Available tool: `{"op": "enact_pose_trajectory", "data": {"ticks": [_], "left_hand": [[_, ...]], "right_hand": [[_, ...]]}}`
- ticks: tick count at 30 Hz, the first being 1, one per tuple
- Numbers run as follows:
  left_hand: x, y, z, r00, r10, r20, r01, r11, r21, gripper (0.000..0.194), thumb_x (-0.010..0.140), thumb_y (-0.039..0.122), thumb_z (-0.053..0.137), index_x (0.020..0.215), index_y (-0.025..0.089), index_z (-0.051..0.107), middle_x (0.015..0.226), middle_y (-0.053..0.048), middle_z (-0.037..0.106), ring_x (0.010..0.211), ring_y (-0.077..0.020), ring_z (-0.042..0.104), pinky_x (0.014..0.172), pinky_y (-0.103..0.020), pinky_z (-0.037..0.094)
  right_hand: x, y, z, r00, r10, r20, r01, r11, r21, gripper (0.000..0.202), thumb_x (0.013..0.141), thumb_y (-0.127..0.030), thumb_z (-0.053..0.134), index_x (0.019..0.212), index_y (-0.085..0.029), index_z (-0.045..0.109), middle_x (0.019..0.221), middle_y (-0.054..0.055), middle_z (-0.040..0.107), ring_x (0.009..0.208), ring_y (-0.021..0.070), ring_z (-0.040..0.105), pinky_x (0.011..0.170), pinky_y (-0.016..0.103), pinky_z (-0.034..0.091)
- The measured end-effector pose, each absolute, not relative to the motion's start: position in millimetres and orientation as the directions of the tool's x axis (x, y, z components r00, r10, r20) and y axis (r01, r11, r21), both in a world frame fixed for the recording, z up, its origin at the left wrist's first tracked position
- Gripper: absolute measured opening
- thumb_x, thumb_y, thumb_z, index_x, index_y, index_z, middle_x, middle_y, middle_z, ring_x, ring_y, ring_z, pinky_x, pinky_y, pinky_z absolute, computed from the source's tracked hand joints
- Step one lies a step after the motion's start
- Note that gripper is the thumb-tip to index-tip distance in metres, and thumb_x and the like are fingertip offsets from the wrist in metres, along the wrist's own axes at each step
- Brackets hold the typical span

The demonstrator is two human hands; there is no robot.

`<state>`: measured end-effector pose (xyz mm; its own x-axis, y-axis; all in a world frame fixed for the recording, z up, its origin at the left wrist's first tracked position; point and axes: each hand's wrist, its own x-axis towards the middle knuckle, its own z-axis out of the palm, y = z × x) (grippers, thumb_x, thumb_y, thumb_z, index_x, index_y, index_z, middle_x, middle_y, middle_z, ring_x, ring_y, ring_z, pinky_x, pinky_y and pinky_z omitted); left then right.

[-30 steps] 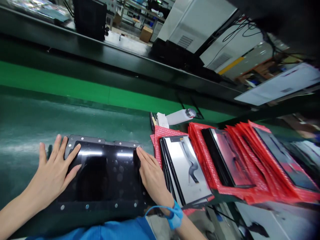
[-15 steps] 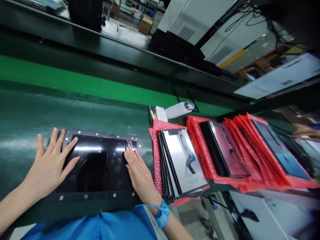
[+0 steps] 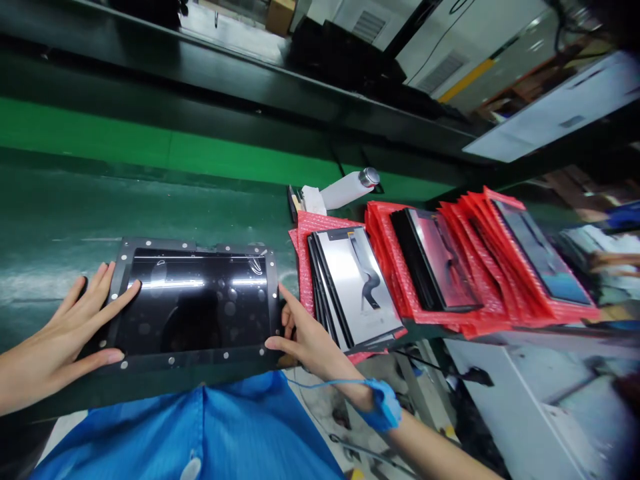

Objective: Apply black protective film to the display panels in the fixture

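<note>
A glossy black display panel (image 3: 200, 313) lies flat inside a dark frame (image 3: 273, 300) dotted with round silver discs. My left hand (image 3: 75, 333) rests spread at the frame's left side, index fingertip on the panel's upper left edge and thumb on the lower left corner. At the opposite side, my right hand (image 3: 305, 337) grips the frame's right edge; its thumb lies on the lower right corner, its index finger runs along the side, and the other fingers are curled, partly hidden. A blue wrist strap (image 3: 383, 407) is around my right wrist.
Right of the frame, silver-backed display panels (image 3: 357, 287) are stacked on red bubble wrap (image 3: 305, 233). More panels (image 3: 443, 260) and red bubble bags (image 3: 505, 267) lie beyond. A white bottle (image 3: 347, 190) lies behind. Another person's blurred hand (image 3: 617, 261) is at far right.
My right hand has slid off the panel's surface to the frame's right edge and closed there. My left hand has shifted outward and lower on the left side. The camera view has tilted down.
</note>
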<state>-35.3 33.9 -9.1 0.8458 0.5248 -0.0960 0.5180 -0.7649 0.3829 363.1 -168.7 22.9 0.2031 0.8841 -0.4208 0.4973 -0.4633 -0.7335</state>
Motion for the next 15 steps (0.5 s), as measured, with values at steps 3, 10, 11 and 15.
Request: {"op": "enact_pose_trajectory", "data": {"ticks": [3,10,11,15], "left_hand": [[-36.1,35.3,-13.2,0.869,0.494,-0.038,0.480,-0.820,0.310,0.078,0.088,0.055,0.051,0.157,0.036,0.019,0.166,-0.001,0.010,0.151,-0.0381,0.015,0.115,-0.066,0.026],[-21.3,20.8,-13.1,0.810,0.585,0.033,0.548,-0.777,0.311,0.073,0.090,0.055,0.043,0.157,0.036,0.020,0.167,-0.004,0.007,0.151,-0.0396,0.013,0.114,-0.068,0.023],[-19.4,18.0,-11.9,0.803,0.595,0.035,0.554,-0.767,0.325,0.072,0.091,0.055,0.041,0.157,0.037,0.020,0.167,-0.003,0.006,0.151,-0.0389,0.012,0.115,-0.068,0.021],[-14.6,7.0,-9.9,0.766,0.638,0.079,0.591,-0.747,0.304,0.066,0.096,0.052,0.035,0.157,0.037,0.016,0.167,-0.003,0.006,0.153,-0.0360,0.009,0.119,-0.063,0.013]], "right_hand": [[363.3,-153.3,28.0,0.159,0.834,-0.528,0.577,-0.512,-0.637,0.121,0.074,-0.025,0.082,0.159,-0.023,-0.005,0.082,-0.004,0.050,0.070,0.0165,0.054,0.067,0.029,0.047],[350.5,-156.3,26.1,0.275,0.836,-0.475,0.607,-0.534,-0.588,0.110,0.080,-0.036,0.076,0.160,-0.021,0.002,0.081,-0.003,0.050,0.073,0.0197,0.054,0.071,0.031,0.045],[347.5,-160.3,23.2,0.291,0.850,-0.439,0.595,-0.520,-0.612,0.104,0.082,-0.039,0.073,0.160,-0.022,0.006,0.084,-0.001,0.051,0.074,0.0196,0.054,0.071,0.031,0.046],[338.6,-172.5,10.6,0.362,0.894,-0.264,0.598,-0.440,-0.670,0.076,0.095,-0.047,0.053,0.158,-0.020,0.021,0.088,0.002,0.051,0.076,0.0199,0.053,0.075,0.033,0.046]]}}
